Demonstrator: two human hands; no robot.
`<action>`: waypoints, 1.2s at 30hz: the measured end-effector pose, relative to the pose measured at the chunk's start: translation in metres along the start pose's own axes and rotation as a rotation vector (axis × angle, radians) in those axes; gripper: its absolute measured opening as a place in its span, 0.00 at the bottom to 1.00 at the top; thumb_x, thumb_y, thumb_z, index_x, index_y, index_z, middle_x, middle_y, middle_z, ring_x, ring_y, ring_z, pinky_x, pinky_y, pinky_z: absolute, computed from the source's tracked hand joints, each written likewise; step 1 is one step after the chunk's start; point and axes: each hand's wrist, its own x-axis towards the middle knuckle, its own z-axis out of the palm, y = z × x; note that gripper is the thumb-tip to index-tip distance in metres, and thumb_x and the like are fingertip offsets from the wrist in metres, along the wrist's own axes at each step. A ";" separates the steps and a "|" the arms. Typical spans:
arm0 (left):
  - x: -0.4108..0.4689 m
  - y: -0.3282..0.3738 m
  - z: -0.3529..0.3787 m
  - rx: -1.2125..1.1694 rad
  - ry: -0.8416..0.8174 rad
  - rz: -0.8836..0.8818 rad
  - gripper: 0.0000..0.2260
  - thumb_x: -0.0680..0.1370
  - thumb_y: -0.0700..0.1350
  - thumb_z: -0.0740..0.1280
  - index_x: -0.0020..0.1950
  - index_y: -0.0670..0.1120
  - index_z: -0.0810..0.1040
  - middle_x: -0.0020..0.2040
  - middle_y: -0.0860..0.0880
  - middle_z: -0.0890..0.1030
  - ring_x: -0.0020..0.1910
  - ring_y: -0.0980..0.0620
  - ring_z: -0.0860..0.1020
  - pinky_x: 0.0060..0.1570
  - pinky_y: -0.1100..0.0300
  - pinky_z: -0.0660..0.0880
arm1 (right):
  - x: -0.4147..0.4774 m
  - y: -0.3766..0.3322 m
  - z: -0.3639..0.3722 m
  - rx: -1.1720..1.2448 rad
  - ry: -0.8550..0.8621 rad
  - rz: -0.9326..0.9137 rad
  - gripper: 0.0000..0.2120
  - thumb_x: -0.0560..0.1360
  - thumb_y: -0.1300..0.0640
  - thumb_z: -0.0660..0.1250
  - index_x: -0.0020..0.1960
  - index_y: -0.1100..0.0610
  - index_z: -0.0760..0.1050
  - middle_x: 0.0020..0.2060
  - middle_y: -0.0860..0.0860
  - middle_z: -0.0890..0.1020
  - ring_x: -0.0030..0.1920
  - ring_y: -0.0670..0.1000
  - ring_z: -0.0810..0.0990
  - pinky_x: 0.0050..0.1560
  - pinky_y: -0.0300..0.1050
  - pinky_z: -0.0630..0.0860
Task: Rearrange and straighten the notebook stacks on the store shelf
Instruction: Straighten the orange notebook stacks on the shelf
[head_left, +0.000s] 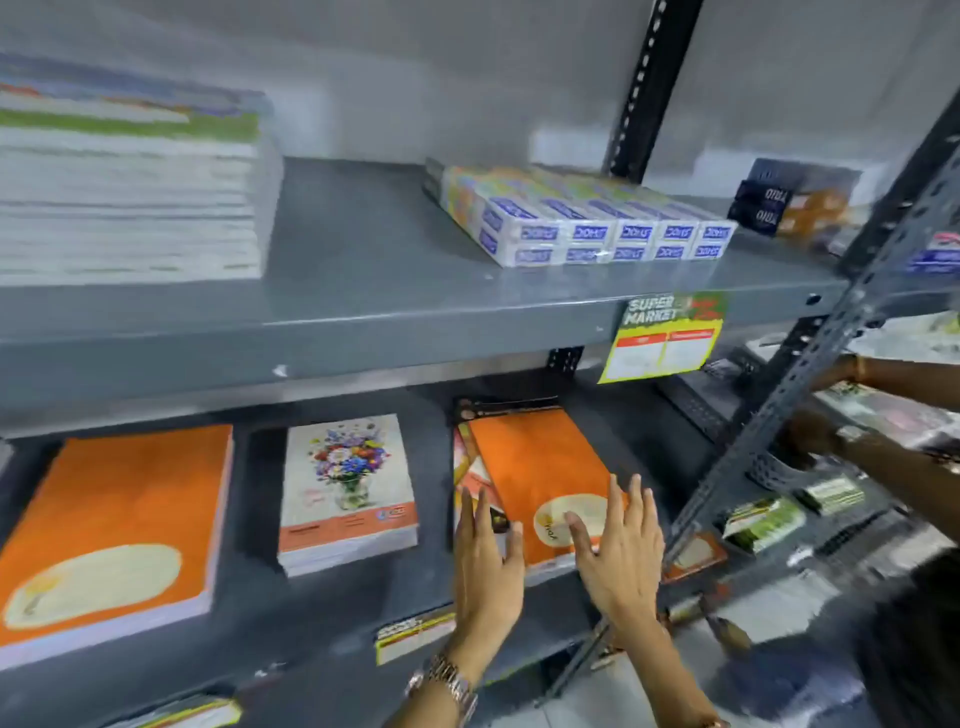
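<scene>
Both hands are spread, gripping nothing: the left hand (485, 564) and right hand (621, 551) flank the near end of the skewed orange notebook stack (540, 467) on the lower shelf (322, 618). Squaring looks under way; next, press both sides inward. Left of it lie the floral stack (345, 488) and the big orange stack (119, 525).

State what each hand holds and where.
Nothing gripped: left hand and right hand are open, fingers spread over the orange notebook stack's near edge.
</scene>
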 end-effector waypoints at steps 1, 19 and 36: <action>0.008 0.000 0.010 -0.022 -0.004 -0.060 0.26 0.78 0.53 0.57 0.74 0.46 0.57 0.76 0.48 0.56 0.74 0.48 0.59 0.72 0.54 0.60 | 0.013 0.009 0.003 0.011 -0.063 0.062 0.36 0.73 0.36 0.50 0.74 0.57 0.56 0.75 0.59 0.57 0.75 0.60 0.55 0.70 0.59 0.59; 0.031 -0.005 0.042 -0.314 -0.122 -0.501 0.21 0.71 0.40 0.70 0.62 0.45 0.72 0.59 0.46 0.79 0.57 0.47 0.78 0.55 0.58 0.75 | 0.052 0.075 0.020 0.269 -0.305 0.490 0.23 0.63 0.46 0.76 0.49 0.61 0.77 0.48 0.61 0.81 0.57 0.64 0.75 0.47 0.50 0.71; 0.021 -0.041 -0.208 -0.535 -0.028 -0.301 0.21 0.72 0.32 0.66 0.64 0.45 0.73 0.43 0.55 0.83 0.40 0.56 0.81 0.34 0.68 0.79 | -0.013 -0.133 -0.002 0.964 -0.423 0.265 0.17 0.62 0.68 0.77 0.47 0.68 0.75 0.40 0.59 0.81 0.41 0.58 0.80 0.36 0.36 0.77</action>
